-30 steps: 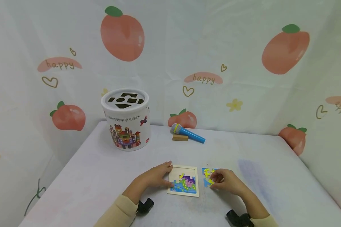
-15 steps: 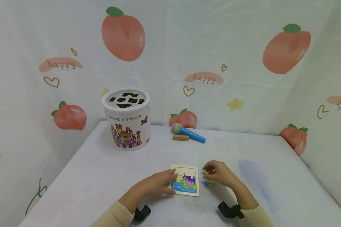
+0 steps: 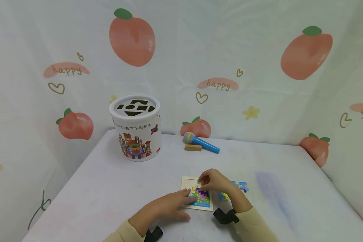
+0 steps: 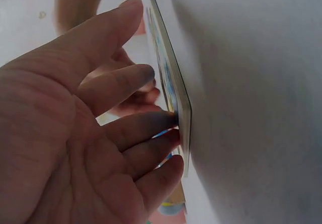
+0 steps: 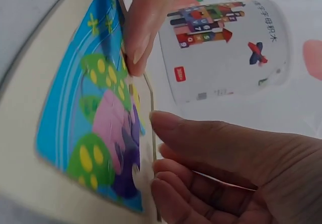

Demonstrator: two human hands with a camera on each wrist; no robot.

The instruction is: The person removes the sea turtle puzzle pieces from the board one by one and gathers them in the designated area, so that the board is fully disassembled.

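Note:
A square wooden jigsaw puzzle tray (image 3: 196, 208) lies on the table, its lower part filled with blue, green, pink and purple pieces (image 5: 103, 118). My left hand (image 3: 172, 204) reaches over its left side with fingers extended; in the left wrist view several fingertips (image 4: 173, 136) are at the tray's edge. My right hand (image 3: 214, 181) is over the tray's upper right, thumb and fingers bent close above the bare wood. Whether it pinches a piece I cannot tell. Loose puzzle pieces (image 3: 243, 186) lie right of the tray, partly hidden by the right hand and wrist.
A white block bucket (image 3: 136, 134) with shaped holes in its lid stands at the back left. A blue toy microphone (image 3: 204, 144) and a small wooden block (image 3: 193, 148) lie at the back middle. A fruit-printed cloth hangs behind the table.
My right hand has moved left from the loose pieces to over the tray, uncovering pieces at the right. My left hand has shifted slightly right and nearer, with its fingers now further over the tray.

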